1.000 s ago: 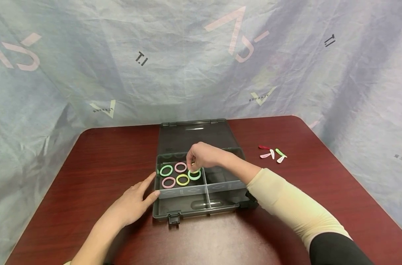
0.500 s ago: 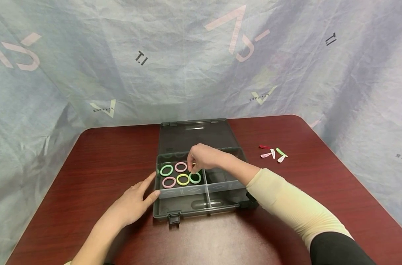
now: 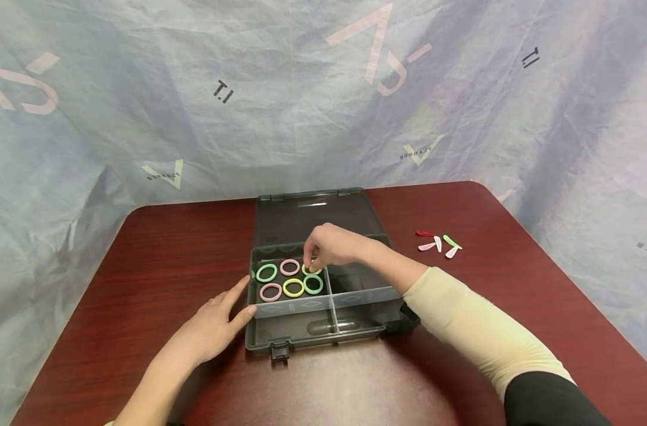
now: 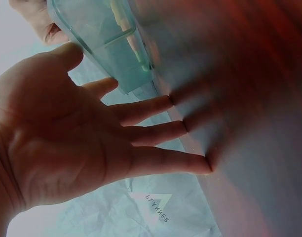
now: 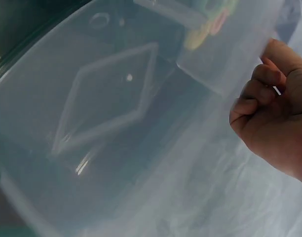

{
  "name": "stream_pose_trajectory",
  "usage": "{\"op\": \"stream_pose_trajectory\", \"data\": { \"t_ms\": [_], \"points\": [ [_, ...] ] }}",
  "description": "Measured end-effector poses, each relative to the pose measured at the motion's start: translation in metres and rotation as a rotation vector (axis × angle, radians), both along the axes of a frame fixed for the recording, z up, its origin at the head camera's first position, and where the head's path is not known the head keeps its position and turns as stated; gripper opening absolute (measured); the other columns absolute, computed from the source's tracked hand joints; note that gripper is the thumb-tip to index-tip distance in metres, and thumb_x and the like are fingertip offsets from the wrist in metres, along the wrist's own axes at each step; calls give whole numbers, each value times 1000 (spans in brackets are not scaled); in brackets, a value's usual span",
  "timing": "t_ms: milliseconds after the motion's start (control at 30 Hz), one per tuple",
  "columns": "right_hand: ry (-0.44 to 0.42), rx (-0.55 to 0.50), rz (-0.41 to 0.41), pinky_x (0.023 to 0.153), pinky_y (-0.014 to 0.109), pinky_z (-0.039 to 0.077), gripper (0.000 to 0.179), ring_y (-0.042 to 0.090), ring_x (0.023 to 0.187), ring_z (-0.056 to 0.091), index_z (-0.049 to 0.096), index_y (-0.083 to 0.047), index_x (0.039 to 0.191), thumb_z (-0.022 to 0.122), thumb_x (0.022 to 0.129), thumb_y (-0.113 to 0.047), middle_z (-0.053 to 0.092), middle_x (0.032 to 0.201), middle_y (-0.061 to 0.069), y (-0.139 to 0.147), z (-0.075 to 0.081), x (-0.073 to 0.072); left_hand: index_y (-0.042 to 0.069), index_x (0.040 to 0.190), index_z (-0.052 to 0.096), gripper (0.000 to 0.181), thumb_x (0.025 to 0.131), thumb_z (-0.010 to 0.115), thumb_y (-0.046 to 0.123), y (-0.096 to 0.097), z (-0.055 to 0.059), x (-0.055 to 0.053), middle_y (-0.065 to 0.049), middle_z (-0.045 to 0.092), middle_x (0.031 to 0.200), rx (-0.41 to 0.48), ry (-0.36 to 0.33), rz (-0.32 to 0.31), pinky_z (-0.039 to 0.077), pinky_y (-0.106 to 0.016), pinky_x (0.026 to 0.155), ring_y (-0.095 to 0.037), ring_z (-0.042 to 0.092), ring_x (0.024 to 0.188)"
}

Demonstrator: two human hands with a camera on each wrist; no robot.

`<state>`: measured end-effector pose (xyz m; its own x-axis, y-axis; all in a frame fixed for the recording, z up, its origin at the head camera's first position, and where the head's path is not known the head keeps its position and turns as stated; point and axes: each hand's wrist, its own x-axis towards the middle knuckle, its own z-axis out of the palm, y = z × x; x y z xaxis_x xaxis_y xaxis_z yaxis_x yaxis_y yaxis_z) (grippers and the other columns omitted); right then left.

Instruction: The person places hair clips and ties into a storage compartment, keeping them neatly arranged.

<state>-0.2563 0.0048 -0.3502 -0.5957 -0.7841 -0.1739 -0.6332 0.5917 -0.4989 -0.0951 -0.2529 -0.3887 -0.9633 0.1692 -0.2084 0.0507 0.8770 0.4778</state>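
Note:
A dark translucent compartment box lies on the table with its lid raised behind it. Its back left compartment holds hair ties in two rows: a green one, a pink one and a yellow one behind; a pink, a yellow and a teal one in front. My right hand reaches in and pinches the back yellow hair tie, partly covering it. My left hand spreads its fingers, thumb and index at the box's left edge, other fingertips on the table.
Several snap hair clips, including a red one, a green one and a pink one, lie right of the box. The lid extends toward the back edge. A printed cloth hangs behind the table.
The teal hair tie has come to lie in the front row, a little nearer me. My right fingertips have shifted back from it to the yellow hair tie. The left hand stays put.

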Motion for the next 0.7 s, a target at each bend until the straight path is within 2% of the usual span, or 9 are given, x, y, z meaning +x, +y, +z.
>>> {"op": "stream_pose_trajectory", "data": {
  "t_ms": [167, 400, 700],
  "points": [
    [4, -27, 3, 61, 26, 37, 6, 9, 58, 38, 77, -14, 84, 79, 90, -12, 49, 60, -5, 11, 7, -4, 18, 163, 22, 75, 104, 43, 59, -2, 0, 0, -32, 37, 153, 1, 9, -6, 33, -72, 103, -58, 34, 137],
    [-6, -55, 1, 63, 27, 36, 4, 9, 59, 36, 79, -11, 91, 77, 92, -14, 44, 61, -6, 30, 14, -7, 18, 163, 21, 74, 104, 43, 58, -3, -4, -1, -33, 37, 153, 0, 2, -7, 32, -72, 104, -58, 34, 137],
    [-17, -75, -134, 62, 31, 36, 3, 11, 62, 36, 79, -15, 91, 79, 91, -19, 46, 66, -5, 74, 23, -11, 18, 163, 21, 75, 104, 42, 59, -2, -1, -2, -32, 37, 153, 6, -2, -16, 32, -72, 103, -58, 33, 138]
  ]
}}
